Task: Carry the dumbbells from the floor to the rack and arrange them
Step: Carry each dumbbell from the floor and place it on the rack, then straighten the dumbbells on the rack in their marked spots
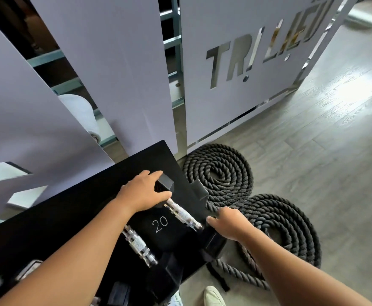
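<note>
Both hands grip dumbbell ends — fingers curled.

Dumbbell handle: bright knurled metal, shiny rings at ends. Dumbbell heads: matt black, smooth, white "20" printed. Rack: flat black, smooth, dull sheen. Rope: coarse twisted dark fibre. Floor: grey wood-grain planks, satin glare. Wall panels: smooth matt pale lilac, mirror-finish letters.
</note>
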Demonstrator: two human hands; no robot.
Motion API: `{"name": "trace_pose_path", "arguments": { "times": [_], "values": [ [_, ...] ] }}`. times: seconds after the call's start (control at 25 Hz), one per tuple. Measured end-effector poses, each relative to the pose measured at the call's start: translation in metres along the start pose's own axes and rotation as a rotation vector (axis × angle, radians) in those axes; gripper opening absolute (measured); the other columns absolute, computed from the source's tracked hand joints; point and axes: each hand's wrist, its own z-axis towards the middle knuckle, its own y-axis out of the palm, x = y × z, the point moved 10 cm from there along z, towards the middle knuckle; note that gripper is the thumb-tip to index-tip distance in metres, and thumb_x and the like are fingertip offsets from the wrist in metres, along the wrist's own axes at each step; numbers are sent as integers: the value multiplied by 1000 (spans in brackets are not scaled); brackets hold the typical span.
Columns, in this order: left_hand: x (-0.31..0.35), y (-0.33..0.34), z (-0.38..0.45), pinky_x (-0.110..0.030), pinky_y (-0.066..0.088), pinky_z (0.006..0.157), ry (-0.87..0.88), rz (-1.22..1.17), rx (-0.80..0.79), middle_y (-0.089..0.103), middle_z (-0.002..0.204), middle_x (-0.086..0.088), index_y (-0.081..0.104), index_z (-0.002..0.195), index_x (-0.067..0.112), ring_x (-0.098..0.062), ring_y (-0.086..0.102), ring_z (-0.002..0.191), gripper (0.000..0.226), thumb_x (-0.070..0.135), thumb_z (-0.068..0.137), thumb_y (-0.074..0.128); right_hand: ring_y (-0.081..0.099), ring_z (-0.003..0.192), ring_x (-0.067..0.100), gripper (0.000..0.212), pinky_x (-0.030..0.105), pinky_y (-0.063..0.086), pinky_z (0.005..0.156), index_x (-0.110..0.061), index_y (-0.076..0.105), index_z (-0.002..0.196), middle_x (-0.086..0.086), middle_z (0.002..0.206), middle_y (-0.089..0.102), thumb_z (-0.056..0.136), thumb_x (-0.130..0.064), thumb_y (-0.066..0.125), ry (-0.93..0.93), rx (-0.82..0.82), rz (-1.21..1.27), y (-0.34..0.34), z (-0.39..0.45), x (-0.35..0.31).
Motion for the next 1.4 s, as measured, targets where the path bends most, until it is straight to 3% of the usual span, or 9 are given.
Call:
{"name": "trace_pose_path", "arguments": {
  "times": [0.12, 0.24, 0.32, 0.4, 0.64, 1.0, 1.2, 1.4],
  "values": [
    [-10, -18, -29, -56, 43, 108, -71, -59, 103, 38, 158, 2, 31, 156, 31, -28, 46, 138, 87, 76, 85, 49, 67, 103, 35, 39, 32, 42, 71, -13, 58, 82, 11, 94, 67, 96, -49, 52, -41, 21, 5, -24, -11, 2],
    [-21, -34, -62, -57, 39, 111, -151, -112, 194, 35, 162, 2, 30, 157, 32, -29, 42, 143, 82, 77, 89, 39, 66, 102, 34, 38, 34, 44, 72, -16, 63, 89, 6, 91, 67, 96, -52, 52, -171, 71, -15, -61, -30, -30],
    [-28, -42, -88, -55, 39, 112, -195, -162, 248, 35, 162, 1, 29, 158, 33, -27, 40, 144, 79, 75, 92, 37, 65, 109, 30, 42, 32, 44, 78, -18, 68, 110, 5, 107, 71, 99, -54, 50, -286, 85, -41, -83, -43, -65],
    [-42, -48, -122, -54, 38, 114, -247, -208, 303, 34, 163, 0, 29, 158, 32, -26, 39, 146, 79, 75, 93, 35, 63, 118, 26, 59, 33, 45, 85, -16, 61, 136, 7, 129, 68, 99, -60, 49, -408, 120, -60, -101, -61, -109],
    [-110, -54, -241, -47, 35, 117, -444, -322, 433, 34, 164, -1, 32, 158, 29, -23, 35, 148, 79, 74, 94, 34, 58, 127, 24, 72, 39, 48, 103, -21, 44, 153, 6, 147, 56, 97, -65, 47, -679, 105, -129, -85, -117, -227],
    [-224, -5, -459, -40, 41, 110, -739, -557, 602, 52, 151, -1, 46, 150, 29, -22, 50, 137, 77, 77, 91, 37, 49, 138, 23, 77, 39, 43, 112, -24, 42, 155, 2, 155, 49, 94, -71, 46, -1010, -26, -228, 33, -250, -389],
    [-301, 53, -593, -42, 41, 112, -868, -632, 655, 53, 151, 4, 47, 149, 35, -19, 51, 136, 93, 90, 76, 34, 61, 122, 22, 74, 40, 50, 103, -24, 41, 154, 4, 143, 58, 96, -69, 45, -1089, -125, -346, 143, -347, -455],
    [-369, 97, -695, -38, 44, 107, -915, -638, 698, 61, 142, 4, 52, 146, 31, -18, 55, 132, 87, 86, 80, 38, 58, 128, 24, 76, 39, 48, 107, -26, 38, 157, 6, 148, 55, 96, -70, 44, -1146, -175, -362, 240, -428, -507]
  ]
}}
